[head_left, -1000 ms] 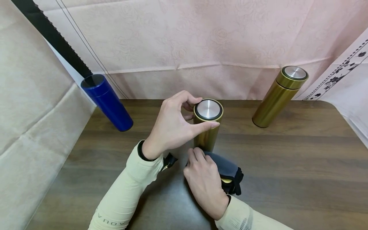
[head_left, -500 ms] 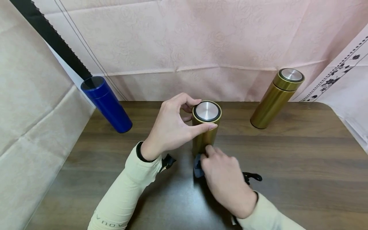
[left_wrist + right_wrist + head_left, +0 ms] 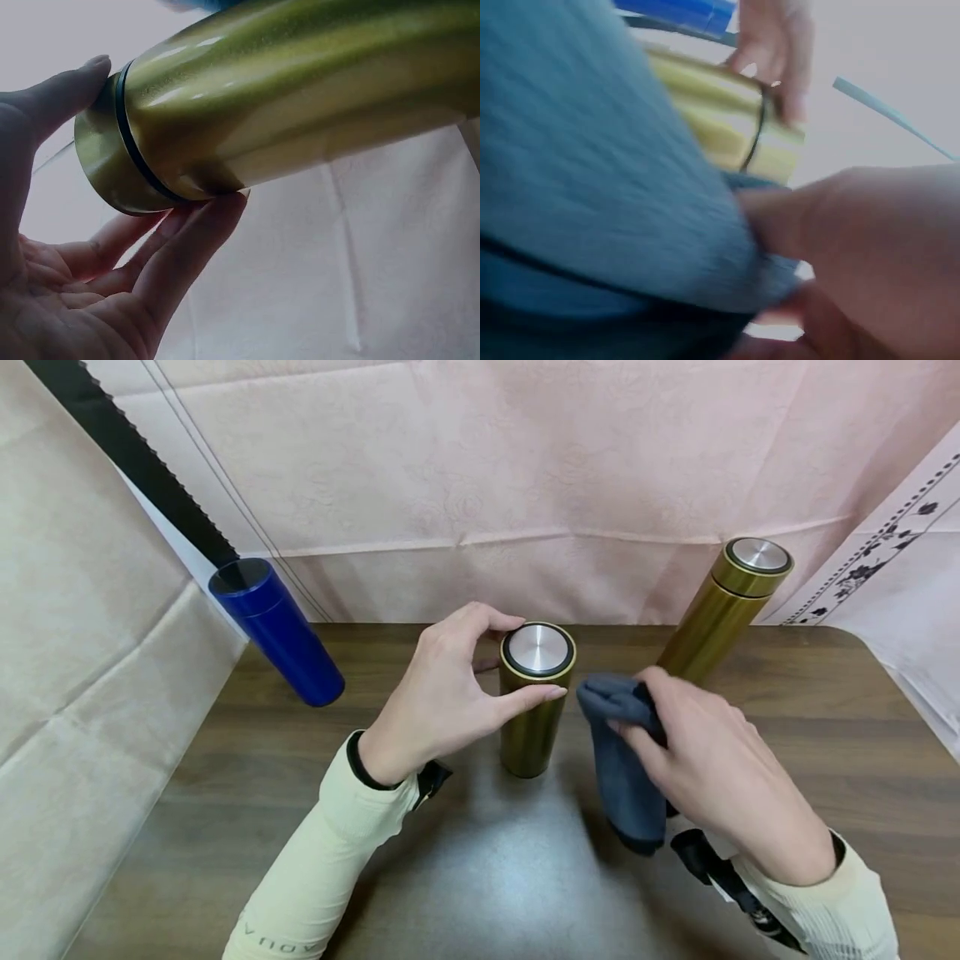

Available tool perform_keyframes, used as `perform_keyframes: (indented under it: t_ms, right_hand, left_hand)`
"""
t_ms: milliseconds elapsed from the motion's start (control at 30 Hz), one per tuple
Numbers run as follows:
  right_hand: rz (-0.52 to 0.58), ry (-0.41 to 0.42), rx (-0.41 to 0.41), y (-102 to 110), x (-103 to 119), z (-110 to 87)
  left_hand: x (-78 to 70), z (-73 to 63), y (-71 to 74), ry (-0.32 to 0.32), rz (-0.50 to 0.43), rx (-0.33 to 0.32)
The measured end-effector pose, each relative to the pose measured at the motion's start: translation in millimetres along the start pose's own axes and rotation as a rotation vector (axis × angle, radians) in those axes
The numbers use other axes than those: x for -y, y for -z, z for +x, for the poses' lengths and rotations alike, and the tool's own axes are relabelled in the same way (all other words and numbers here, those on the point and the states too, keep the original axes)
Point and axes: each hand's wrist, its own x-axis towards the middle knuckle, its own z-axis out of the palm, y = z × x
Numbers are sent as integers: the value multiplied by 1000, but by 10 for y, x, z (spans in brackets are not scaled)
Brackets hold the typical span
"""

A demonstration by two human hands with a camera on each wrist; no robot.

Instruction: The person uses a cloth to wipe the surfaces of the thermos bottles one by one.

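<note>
A gold thermos bottle (image 3: 532, 731) with a brushed-metal disc on its lid stands upright on the table. My left hand (image 3: 450, 697) holds it near the top, thumb on the near side and fingers round the far side. In the left wrist view those fingers (image 3: 187, 255) lie against the bottle (image 3: 300, 105) just by the dark lid seam. To its right, my right hand (image 3: 723, 777) grips a blue-grey fabric pouch (image 3: 622, 777) with black trim by its upper end. The pouch hangs limp and fills much of the right wrist view.
A second gold thermos bottle (image 3: 727, 606) stands at the back right, its base partly behind my right hand. At the back left is a blue bottle (image 3: 281, 639). The wooden table (image 3: 247, 827) meets a pink cloth backdrop (image 3: 487, 460) along its far edge.
My right hand has moved right and up with the pouch, away from the gold bottle's base, which now shows. The left hand has stayed at the bottle's top.
</note>
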Motion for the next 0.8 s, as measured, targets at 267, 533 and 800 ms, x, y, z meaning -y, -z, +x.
perform_keyframes:
  t_ms: [267, 533, 800]
  right_hand:
    - [282, -124, -73, -205, -49, 223]
    - [459, -151, -3, -222, 3, 213]
    - [432, -16, -21, -256, 49, 184]
  left_hand:
    - [-84, -14, 5, -19, 66, -52]
    - [-102, -11, -4, 9, 42, -73]
    - [-80, -10, -8, 36, 50, -62]
